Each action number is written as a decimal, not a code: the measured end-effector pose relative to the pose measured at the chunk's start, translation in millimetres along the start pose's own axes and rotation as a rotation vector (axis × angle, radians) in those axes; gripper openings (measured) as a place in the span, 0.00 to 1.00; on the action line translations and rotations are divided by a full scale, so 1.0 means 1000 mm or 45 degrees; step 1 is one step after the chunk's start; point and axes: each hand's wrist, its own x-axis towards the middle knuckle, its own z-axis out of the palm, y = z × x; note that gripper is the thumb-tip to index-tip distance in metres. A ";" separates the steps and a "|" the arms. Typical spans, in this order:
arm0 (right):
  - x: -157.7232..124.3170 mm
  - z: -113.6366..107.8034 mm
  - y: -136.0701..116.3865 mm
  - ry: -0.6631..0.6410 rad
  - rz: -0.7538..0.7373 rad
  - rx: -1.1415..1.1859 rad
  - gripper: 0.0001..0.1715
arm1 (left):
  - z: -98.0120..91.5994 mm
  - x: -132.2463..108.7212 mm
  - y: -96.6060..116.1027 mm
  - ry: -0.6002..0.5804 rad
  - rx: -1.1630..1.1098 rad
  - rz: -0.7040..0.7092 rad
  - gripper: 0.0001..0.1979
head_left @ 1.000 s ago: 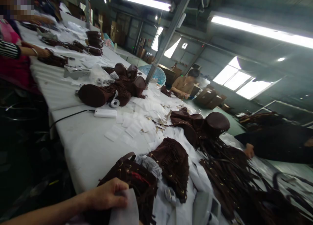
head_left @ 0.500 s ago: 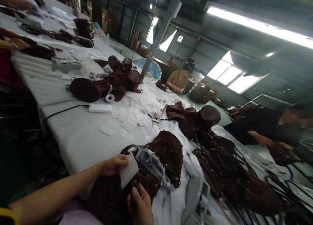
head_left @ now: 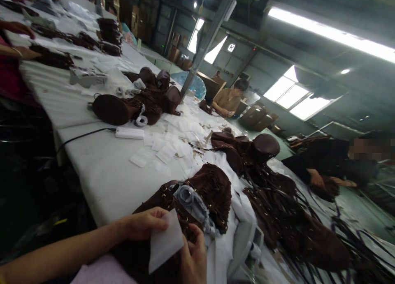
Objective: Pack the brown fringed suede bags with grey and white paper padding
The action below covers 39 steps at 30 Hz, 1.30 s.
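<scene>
My left hand point(head_left: 151, 223) pinches a small white translucent sheet point(head_left: 166, 245) by its upper left corner, thumb on top. The sheet hangs over a dark brown fringed bag point(head_left: 151, 199) with gold eyelets that lies in front of me. At the sheet's right edge my right hand point(head_left: 194, 251) is closed, its fingers curled over the bag; what they grip is hidden behind the sheet and thumb. Beside it lies a second brown fringed bag point(head_left: 212, 189), and a grey plastic-wrapped roll point(head_left: 187, 195) sits between the two.
Loose white sheets point(head_left: 168, 146) and a white power strip point(head_left: 129, 132) lie on the white table point(head_left: 95, 165). More brown bags point(head_left: 114, 108) form a heap at left, another pile point(head_left: 296, 222) at right. Co-workers sit across the table, one in black point(head_left: 327, 156) handling a bag.
The white sheet has come down and right with my left hand. My right hand has moved slightly right and now meets the sheet's edge. The co-worker in black has shifted a bag leftward.
</scene>
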 end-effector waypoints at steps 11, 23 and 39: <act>0.005 -0.018 -0.034 -0.052 0.550 0.656 0.42 | -0.001 0.002 -0.033 0.234 1.166 0.242 0.09; -0.009 0.000 0.000 -0.071 0.058 0.029 0.30 | 0.037 0.007 -0.041 0.375 0.127 -0.133 0.07; -0.037 0.010 0.019 0.132 -0.163 -0.463 0.39 | 0.029 0.011 -0.040 0.526 0.088 -0.040 0.17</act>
